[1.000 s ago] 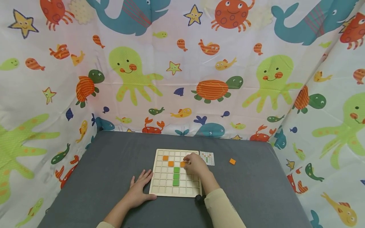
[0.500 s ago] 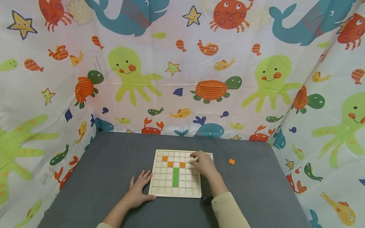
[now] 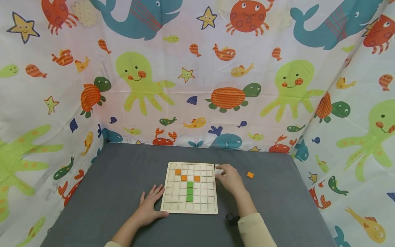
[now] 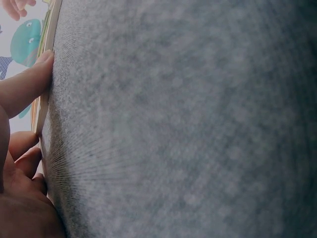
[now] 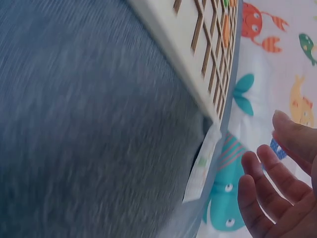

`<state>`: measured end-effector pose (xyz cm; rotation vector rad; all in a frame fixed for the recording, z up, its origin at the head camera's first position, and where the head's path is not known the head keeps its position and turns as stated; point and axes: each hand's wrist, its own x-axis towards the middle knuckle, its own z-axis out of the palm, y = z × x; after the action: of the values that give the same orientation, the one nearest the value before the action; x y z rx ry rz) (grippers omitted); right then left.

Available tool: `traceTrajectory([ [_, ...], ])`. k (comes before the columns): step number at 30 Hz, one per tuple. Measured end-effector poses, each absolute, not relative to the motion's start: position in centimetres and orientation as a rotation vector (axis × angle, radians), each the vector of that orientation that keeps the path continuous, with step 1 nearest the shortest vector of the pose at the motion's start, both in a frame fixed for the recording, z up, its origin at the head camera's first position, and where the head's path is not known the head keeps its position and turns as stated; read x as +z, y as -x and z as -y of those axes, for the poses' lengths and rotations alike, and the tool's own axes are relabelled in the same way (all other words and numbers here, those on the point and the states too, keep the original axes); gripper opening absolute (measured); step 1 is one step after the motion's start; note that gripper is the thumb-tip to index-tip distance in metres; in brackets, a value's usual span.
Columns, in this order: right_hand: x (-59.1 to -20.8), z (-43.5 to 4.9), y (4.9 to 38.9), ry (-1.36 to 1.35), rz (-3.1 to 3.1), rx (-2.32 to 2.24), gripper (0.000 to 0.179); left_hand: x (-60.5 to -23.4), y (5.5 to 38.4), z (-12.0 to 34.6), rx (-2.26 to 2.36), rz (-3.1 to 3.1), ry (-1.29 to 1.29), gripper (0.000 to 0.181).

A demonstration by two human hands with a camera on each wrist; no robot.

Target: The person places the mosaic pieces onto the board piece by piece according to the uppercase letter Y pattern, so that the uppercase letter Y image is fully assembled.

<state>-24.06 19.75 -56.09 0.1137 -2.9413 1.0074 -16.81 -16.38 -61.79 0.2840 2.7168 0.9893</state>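
A square wooden grid board (image 3: pixel 189 210) lies on the grey table. Orange tiles (image 3: pixel 197 178) and a column of green tiles (image 3: pixel 190 191) sit in its cells. My left hand (image 3: pixel 149 208) rests at the board's left edge, fingers spread and thumb at the near corner; the left wrist view shows its thumb (image 4: pixel 29 82) against the board's side. Over the pattern card (image 5: pixel 198 171), just right of the board, hovers my right hand (image 3: pixel 229 179), holding nothing, with its fingers loosely bent and apart in the right wrist view. That hand hides most of the card in the head view.
A loose orange tile (image 3: pixel 250 175) lies on the table to the right of the card. A curtain (image 3: pixel 191 92) printed with sea animals stands around the table's back and sides. A dark strap or object (image 3: pixel 232 219) is at the right wrist.
My right hand has let go of the orange tile, which now sits in the board, and has moved right, off the board and over the card. The left hand stays put.
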Motion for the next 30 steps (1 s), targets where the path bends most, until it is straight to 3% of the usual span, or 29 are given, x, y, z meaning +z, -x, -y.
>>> traceTrajectory([
  [30,-57.4,-30.6,23.7,0.197,2.928,0.866,0.045,-61.1,16.5,16.3,1.037,-2.707,-0.299,0.105],
])
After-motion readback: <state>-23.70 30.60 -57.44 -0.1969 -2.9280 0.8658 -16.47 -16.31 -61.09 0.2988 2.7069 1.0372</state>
